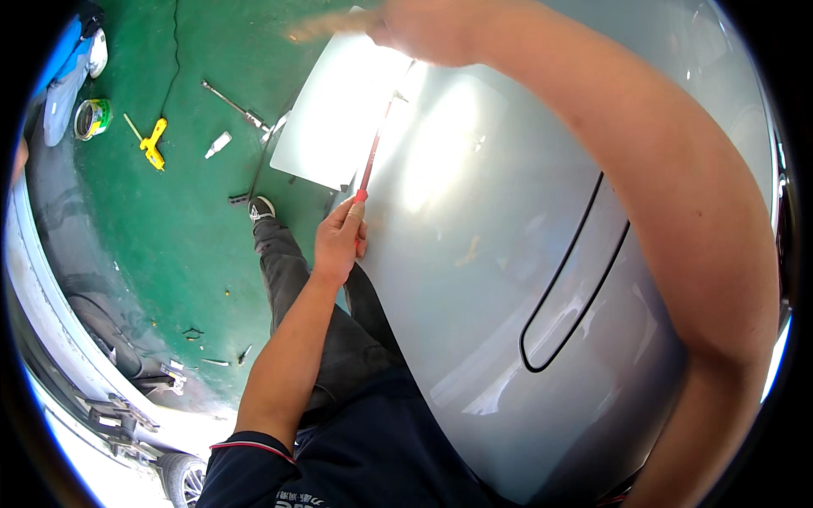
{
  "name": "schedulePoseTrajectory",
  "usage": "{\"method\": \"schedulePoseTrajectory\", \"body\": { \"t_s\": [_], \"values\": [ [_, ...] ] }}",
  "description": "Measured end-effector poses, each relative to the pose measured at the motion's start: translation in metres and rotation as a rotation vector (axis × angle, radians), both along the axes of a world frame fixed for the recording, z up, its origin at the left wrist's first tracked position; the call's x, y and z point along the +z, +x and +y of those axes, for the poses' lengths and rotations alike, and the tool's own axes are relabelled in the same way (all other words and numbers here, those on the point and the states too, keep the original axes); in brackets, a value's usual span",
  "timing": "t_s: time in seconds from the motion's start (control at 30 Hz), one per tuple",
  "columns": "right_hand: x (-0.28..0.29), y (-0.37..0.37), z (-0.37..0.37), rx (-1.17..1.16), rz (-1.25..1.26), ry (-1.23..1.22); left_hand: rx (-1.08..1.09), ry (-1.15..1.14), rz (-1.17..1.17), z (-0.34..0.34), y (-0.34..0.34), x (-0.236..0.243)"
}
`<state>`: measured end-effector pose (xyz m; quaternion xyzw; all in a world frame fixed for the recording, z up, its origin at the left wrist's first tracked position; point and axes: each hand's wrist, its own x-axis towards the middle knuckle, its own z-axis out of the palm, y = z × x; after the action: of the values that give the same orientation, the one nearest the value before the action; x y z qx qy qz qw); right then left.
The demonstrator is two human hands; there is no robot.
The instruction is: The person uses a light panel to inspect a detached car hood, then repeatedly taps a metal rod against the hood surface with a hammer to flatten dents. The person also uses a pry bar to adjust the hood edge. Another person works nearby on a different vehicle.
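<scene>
My left hand (pixel 345 233) is closed on the red handle of a slender tool (pixel 366 178), whose shaft reaches up along the silver car body panel (pixel 457 288). The tool's tip lies near a bright white board (pixel 322 114) at the panel's edge. My right arm arches over the panel from the right, with my right hand (pixel 423 27) at the top, above the tool's tip. A blurred tan streak runs left from it; I cannot make out whether that is fingers or a held object. A black-edged slot (pixel 533 356) curves across the panel.
On the green floor (pixel 169 237) lie a yellow glue gun (pixel 154 144), a tin (pixel 91 118), a white bottle (pixel 218 144), a metal bar (pixel 229 102) and several small tools. Another person (pixel 63 68) is at the upper left. A second car body (pixel 38 254) lines the left side.
</scene>
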<state>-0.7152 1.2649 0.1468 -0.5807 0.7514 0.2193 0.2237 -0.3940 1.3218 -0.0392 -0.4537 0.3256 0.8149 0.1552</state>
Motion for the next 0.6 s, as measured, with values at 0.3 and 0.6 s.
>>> {"method": "schedulePoseTrajectory", "body": {
  "t_s": [0.3,0.6],
  "values": [
    [-0.002,-0.01,0.017,-0.029,0.022,0.38,-0.022,0.008,0.039,0.0,-0.001,-0.001],
    [-0.008,-0.002,-0.003,-0.114,0.055,0.367,-0.023,0.016,0.019,0.0,0.003,0.002]
  ]
}}
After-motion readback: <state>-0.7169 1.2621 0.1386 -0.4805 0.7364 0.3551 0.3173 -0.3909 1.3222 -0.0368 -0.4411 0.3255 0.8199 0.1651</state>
